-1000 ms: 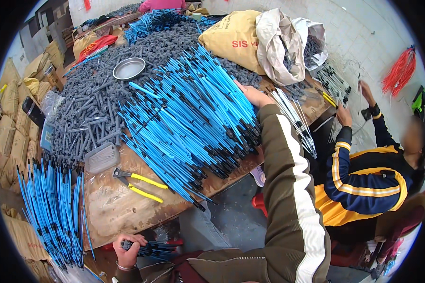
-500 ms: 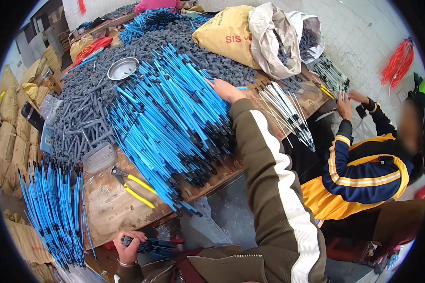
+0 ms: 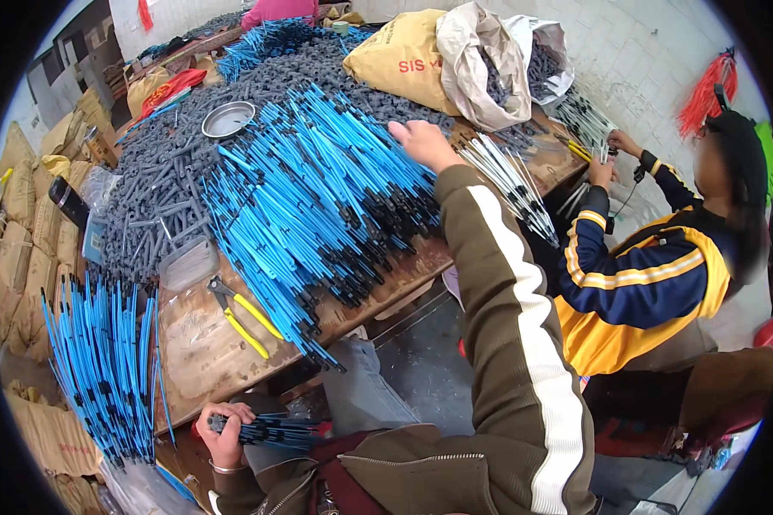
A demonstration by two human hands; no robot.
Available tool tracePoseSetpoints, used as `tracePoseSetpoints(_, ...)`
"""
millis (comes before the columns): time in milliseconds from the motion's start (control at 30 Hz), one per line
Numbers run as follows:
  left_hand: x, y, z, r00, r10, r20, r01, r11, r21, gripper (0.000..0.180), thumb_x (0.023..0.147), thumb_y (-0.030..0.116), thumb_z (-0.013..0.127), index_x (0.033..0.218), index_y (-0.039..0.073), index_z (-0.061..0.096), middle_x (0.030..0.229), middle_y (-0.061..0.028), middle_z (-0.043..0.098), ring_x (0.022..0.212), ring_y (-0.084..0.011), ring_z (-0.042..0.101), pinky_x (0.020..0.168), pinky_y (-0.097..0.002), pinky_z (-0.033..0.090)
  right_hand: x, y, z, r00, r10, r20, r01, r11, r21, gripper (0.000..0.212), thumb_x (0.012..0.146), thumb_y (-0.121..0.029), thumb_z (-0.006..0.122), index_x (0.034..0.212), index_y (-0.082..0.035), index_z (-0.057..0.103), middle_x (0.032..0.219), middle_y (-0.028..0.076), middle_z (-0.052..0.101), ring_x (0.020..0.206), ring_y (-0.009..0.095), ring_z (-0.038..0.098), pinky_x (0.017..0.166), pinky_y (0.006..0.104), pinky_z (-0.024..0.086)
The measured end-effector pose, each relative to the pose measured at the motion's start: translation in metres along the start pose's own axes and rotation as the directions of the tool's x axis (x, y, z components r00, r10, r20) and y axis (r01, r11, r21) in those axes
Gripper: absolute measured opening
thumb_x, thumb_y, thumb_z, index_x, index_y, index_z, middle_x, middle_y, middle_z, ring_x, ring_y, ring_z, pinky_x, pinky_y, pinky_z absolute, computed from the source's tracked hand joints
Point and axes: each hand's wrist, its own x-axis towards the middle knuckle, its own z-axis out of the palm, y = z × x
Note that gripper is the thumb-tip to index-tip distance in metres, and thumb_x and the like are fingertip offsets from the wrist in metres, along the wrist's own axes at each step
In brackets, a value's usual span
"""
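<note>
My left hand (image 3: 223, 433), low by the table's front edge, is closed around a bundle of thin blue rods with black ends (image 3: 275, 432). Stretched across the table, my right hand (image 3: 423, 144) has its fingers curled at the far right edge of a large heap of blue rods with black fittings (image 3: 309, 197). Whatever its fingertips pinch is too small to make out. Yellow-handled pliers (image 3: 239, 318) lie on the bare wood between the heap and the table's left side.
Grey plastic tubes (image 3: 146, 197) pile behind the heap, with a round metal dish (image 3: 228, 120) on them. A clear plastic box (image 3: 189, 264) sits beside the pliers. More blue rods (image 3: 103, 369) stand at left. Sacks (image 3: 404, 60) stand behind. At right, a co-worker handles white rods (image 3: 511, 184).
My right hand has shifted slightly away from me along the heap's edge, its fingers now more curled. My left hand still grips its bundle. The view has moved a little.
</note>
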Motion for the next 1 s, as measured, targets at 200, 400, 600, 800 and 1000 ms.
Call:
tracePoseSetpoints(200,-0.005,0.028,-0.016,0.992,-0.086,-0.096,0.106,0.968,0.23,0.008,0.078,0.002,0.057,0.075,-0.002,0.049,0.068,-0.0131,0.057,0.063,-0.0199,0.054,0.062,-0.0341,0.047,-0.133,-0.084,-0.015,0.771,-0.248,-0.587,0.401,0.905,0.144,0.032,0.088,-0.022,0.057,0.109,0.002,0.058,0.093,0.013,0.065,0.085,0.018,0.061,0.077,0.0304,0.047)
tracePoseSetpoints(400,-0.017,0.013,-0.05,0.992,0.104,0.066,-0.104,0.995,-0.003,0.012,0.08,0.003,0.058,0.078,0.0,0.047,0.067,-0.0141,0.057,0.065,-0.0229,0.057,0.064,-0.0369,0.048,-0.258,-0.164,0.079,0.855,-0.479,-0.2,0.497,0.647,0.578,0.019,0.083,0.0,0.058,0.102,0.002,0.059,0.087,0.008,0.063,0.077,0.013,0.06,0.072,0.0264,0.048)
tracePoseSetpoints(600,-0.032,0.007,-0.072,0.99,0.128,0.055,-0.125,0.991,-0.048,0.013,0.08,0.003,0.061,0.08,0.001,0.048,0.07,-0.0121,0.058,0.067,-0.0211,0.058,0.064,-0.0361,0.048,-0.291,-0.243,0.153,0.605,-0.757,-0.246,0.788,0.525,0.322,0.029,0.076,-0.001,0.064,0.105,0.0,0.057,0.104,0.016,0.06,0.094,0.032,0.058,0.08,0.0357,0.048)
tracePoseSetpoints(800,-0.037,0.008,-0.076,0.98,0.167,0.104,-0.163,0.986,-0.042,0.01,0.078,-0.003,0.058,0.079,0.0,0.048,0.07,-0.0128,0.058,0.065,-0.0205,0.058,0.064,-0.0357,0.048,-0.239,-0.246,0.202,0.671,-0.732,-0.117,0.696,0.677,-0.239,0.034,0.084,-0.012,0.049,0.116,0.0,0.046,0.123,0.021,0.047,0.121,0.038,0.039,0.099,0.0531,0.028)
tracePoseSetpoints(1000,-0.043,0.002,-0.084,0.979,0.177,0.105,-0.169,0.983,-0.074,0.009,0.079,-0.001,0.058,0.08,0.001,0.05,0.069,-0.0128,0.059,0.065,-0.021,0.058,0.066,-0.0365,0.048,-0.282,-0.213,0.138,0.634,-0.742,-0.217,0.676,0.669,-0.309,0.039,0.082,-0.013,0.057,0.118,-0.005,0.048,0.128,0.018,0.045,0.125,0.039,0.034,0.101,0.0576,0.022)
